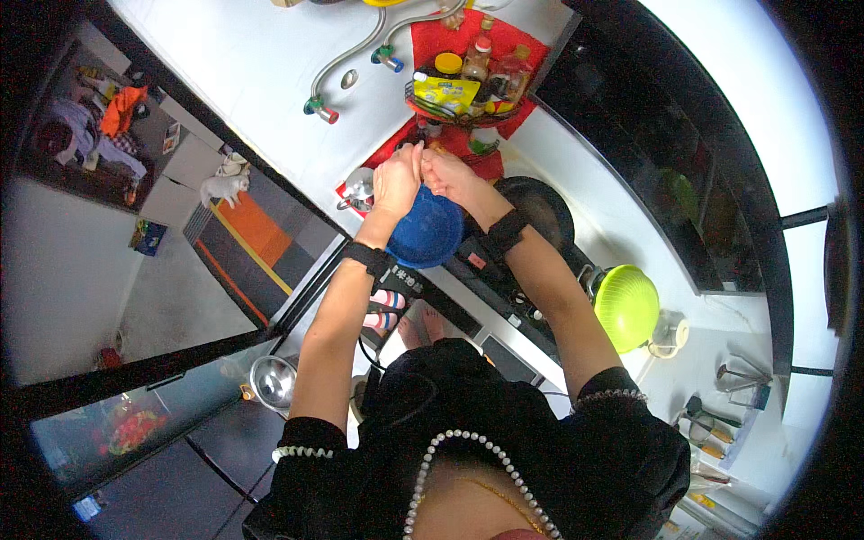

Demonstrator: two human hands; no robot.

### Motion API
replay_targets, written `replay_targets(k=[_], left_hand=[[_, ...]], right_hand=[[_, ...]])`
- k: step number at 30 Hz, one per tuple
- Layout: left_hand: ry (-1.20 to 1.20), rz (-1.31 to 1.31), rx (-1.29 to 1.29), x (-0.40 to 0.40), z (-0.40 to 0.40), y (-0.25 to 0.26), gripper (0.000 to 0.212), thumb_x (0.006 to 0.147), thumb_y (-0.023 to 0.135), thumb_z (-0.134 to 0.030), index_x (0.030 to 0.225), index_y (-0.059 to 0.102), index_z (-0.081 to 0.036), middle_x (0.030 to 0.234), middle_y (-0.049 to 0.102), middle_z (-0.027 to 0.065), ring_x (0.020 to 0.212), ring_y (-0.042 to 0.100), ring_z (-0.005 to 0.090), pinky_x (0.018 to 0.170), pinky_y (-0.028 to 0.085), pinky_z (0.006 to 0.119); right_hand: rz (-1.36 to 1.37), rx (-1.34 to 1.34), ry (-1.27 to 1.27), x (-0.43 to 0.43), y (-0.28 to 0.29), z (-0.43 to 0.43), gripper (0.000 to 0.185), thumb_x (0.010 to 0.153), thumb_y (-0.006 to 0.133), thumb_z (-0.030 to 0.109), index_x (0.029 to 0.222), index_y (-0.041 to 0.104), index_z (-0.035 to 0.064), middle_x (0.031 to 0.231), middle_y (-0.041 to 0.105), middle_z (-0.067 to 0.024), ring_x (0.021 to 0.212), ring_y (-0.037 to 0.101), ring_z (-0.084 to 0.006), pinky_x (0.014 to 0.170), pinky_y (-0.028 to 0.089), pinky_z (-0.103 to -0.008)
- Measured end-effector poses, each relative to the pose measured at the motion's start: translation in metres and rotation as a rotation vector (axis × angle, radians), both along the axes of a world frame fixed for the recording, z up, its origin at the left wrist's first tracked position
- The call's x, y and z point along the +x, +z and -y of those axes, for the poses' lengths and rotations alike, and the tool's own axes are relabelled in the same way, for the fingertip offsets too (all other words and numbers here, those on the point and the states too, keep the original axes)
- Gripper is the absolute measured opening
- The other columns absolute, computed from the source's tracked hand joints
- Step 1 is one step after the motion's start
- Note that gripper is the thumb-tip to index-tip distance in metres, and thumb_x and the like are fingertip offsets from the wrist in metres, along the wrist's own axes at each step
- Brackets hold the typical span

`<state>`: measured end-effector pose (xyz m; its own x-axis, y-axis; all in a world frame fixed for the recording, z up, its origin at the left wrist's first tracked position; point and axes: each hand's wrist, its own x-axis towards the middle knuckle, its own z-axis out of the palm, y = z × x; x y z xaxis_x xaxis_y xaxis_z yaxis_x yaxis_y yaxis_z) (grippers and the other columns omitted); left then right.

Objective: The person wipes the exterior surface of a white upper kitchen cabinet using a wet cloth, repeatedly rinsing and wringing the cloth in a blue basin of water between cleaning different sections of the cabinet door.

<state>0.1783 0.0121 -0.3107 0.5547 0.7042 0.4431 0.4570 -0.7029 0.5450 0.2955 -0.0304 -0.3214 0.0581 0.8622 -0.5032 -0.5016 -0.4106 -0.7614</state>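
Observation:
My left hand [398, 179] and my right hand [448, 177] are pressed together over the far rim of a blue plastic basin [425, 229]. The right fingers curl inward, while the left hand rests against them. Whether anything is between them is hidden. Left of the basin are a shiny metal container [359, 182] and a small metal handle or loop beside it. A wire rack [439, 116] of bottles, jars and a yellow pouch [445, 93] stands just beyond my hands on red sheeting [432, 40].
A black wok [540, 209] sits on the stove [482, 263] to the right, near a lime-green colander [626, 308]. Two valves with flexible hoses [351, 50] come from the white wall [250, 67]. A metal bowl [273, 383] lies lower left; a white dog [226, 186] stands in the adjoining room.

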Motion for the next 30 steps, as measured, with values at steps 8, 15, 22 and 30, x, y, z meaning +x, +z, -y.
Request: replay_targets(k=[8, 15, 22, 30], left_hand=[[0.022, 0.151, -0.756, -0.002, -0.027, -0.036, 0.039, 0.090, 0.040, -0.033, 0.077, 0.058, -0.001, 0.062, 0.057, 0.0205, 0.057, 0.057, 0.0344, 0.050, 0.042, 0.039], [-0.295, 0.312, -1.659, -0.017, -0.034, -0.002, 0.034, 0.092, 0.034, -0.030, 0.063, 0.039, -0.013, 0.050, 0.030, -0.0065, 0.037, 0.024, 0.0056, 0.033, 0.017, 0.022], [-0.442, 0.447, -1.764, -0.020, -0.020, -0.001, 0.042, 0.094, 0.030, -0.035, 0.060, 0.041, -0.013, 0.048, 0.030, -0.0063, 0.036, 0.026, 0.0051, 0.032, 0.018, 0.020], [0.051, 0.163, 0.030, 0.003, -0.005, -0.017, 0.030, 0.085, 0.045, -0.011, 0.106, 0.047, 0.011, 0.064, 0.057, 0.0231, 0.056, 0.058, 0.0366, 0.047, 0.045, 0.043]], right_hand=[[1.282, 0.194, 0.098, -0.015, 0.014, 0.005, 0.039, 0.092, 0.037, 0.039, 0.080, 0.051, 0.0049, 0.063, 0.056, -0.0159, 0.063, 0.058, -0.0343, 0.058, 0.045, -0.0406], [1.531, 0.405, 0.219, -0.016, 0.043, 0.026, 0.033, 0.090, 0.042, 0.037, 0.095, 0.046, 0.0047, 0.094, 0.055, -0.0221, 0.086, 0.054, -0.0412, 0.072, 0.043, -0.0478], [1.715, 0.660, 0.196, -0.011, 0.043, 0.023, 0.031, 0.087, 0.047, 0.034, 0.084, 0.050, 0.0029, 0.079, 0.058, -0.0190, 0.077, 0.057, -0.0361, 0.065, 0.044, -0.0453], [1.416, 0.449, -0.127, -0.023, 0.026, 0.013, 0.033, 0.087, 0.046, 0.036, 0.078, 0.056, 0.0064, 0.073, 0.058, -0.0179, 0.070, 0.057, -0.0394, 0.062, 0.043, -0.0485]])
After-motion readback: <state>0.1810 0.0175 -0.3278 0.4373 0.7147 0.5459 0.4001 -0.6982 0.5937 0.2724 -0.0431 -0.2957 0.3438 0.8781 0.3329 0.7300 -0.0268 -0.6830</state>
